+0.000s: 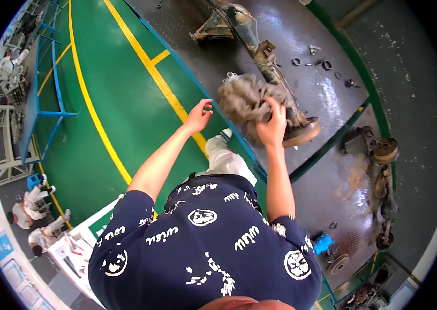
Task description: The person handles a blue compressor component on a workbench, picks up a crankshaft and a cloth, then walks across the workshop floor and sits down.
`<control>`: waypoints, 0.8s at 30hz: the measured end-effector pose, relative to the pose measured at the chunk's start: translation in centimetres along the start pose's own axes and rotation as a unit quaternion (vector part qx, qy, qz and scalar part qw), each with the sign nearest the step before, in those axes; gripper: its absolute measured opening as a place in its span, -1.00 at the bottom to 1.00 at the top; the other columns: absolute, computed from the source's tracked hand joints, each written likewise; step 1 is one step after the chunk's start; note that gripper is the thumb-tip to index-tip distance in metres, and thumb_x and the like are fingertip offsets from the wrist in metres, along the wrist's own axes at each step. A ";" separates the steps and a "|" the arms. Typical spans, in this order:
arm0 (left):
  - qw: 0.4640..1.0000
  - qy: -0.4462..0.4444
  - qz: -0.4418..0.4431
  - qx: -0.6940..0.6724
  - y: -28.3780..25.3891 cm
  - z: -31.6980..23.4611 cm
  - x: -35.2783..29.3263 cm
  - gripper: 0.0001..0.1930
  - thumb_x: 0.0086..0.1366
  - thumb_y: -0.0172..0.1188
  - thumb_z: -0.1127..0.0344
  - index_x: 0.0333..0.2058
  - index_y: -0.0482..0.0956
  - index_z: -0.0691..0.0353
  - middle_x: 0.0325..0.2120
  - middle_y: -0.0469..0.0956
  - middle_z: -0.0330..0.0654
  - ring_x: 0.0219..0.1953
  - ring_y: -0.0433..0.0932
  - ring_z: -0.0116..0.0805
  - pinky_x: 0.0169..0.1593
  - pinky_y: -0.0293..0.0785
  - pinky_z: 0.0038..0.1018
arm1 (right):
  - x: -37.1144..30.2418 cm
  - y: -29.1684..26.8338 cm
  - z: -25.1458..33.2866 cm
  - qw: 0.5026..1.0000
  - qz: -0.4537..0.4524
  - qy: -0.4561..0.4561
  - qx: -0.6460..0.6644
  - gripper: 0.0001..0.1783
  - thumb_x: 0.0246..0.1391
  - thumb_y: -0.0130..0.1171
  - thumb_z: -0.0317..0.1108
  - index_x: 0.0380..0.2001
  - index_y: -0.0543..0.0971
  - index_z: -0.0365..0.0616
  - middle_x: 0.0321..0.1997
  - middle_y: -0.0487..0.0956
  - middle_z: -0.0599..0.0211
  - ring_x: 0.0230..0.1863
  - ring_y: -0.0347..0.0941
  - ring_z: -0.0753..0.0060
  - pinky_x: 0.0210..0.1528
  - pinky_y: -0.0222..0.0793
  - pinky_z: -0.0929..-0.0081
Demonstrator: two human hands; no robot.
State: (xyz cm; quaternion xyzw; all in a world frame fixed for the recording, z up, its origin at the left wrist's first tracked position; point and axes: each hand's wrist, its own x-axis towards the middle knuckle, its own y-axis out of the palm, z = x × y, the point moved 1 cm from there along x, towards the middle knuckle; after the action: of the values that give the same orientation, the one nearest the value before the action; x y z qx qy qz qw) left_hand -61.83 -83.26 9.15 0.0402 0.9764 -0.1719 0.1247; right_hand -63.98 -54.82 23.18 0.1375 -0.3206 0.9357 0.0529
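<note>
A crumpled grey-brown rag [244,97], blurred by motion, is bunched over the metal bench, beside the end of a long axle assembly [276,72]. My right hand [274,121] grips its right side, with fingers pressed into the folds. To the left, my left hand [199,116] hovers over the green floor just off the bench edge, fingers loosely bent and apart, with nothing seen in it. A round brown drum [304,133] shows at the axle's near end, partly behind the rag and my right hand.
Small rings and fittings [327,64] lie on the bench [332,98] at right. A second bench [311,191] holds another axle [384,194], a blue part [323,243] and a disc [338,264]. Blue-framed table [48,113] and seated people [35,206] are far left.
</note>
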 end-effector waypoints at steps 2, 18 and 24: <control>0.999 0.004 0.003 0.039 -2.7 0.5 -0.5 -0.47 0.41 0.20 0.38 0.32 0.35 0.25 0.11 0.57 0.04 0.03 0.64 -0.17 0.12 0.57 -0.26 | 5.9 2.7 -0.4 0.999 -0.037 0.034 -0.019 -0.33 -0.15 0.41 -0.50 0.13 0.58 0.17 0.02 0.53 -0.06 0.04 0.54 -0.33 0.06 0.54 0.02; 0.818 -0.540 -0.189 -0.063 -31.2 28.1 -18.1 -0.65 0.36 0.16 0.32 0.11 0.51 0.11 -0.27 0.60 -0.14 -0.42 0.65 -0.29 -0.49 0.50 -0.33 | 5.0 26.8 7.7 0.948 0.308 0.076 0.009 -0.29 -0.22 0.30 -0.56 0.12 0.57 0.14 0.09 0.54 0.06 0.15 0.53 -0.16 0.15 0.52 0.05; 0.939 -0.314 -0.128 -0.058 -35.0 31.7 -4.3 -0.53 0.36 0.23 0.36 0.24 0.46 0.21 -0.09 0.65 -0.07 -0.21 0.64 -0.35 -0.13 0.59 -0.40 | 11.7 32.9 2.1 0.982 0.093 0.103 -0.129 -0.30 -0.22 0.27 -0.62 0.13 0.54 -0.04 0.07 0.54 -0.05 0.12 0.47 -0.24 0.25 0.42 0.01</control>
State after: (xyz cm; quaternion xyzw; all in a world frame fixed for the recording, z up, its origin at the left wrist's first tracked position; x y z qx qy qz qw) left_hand -54.68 -127.21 -7.23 -0.1482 0.8929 -0.1336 0.4035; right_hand -80.86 -81.96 8.96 0.0020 -0.4425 0.8966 0.0161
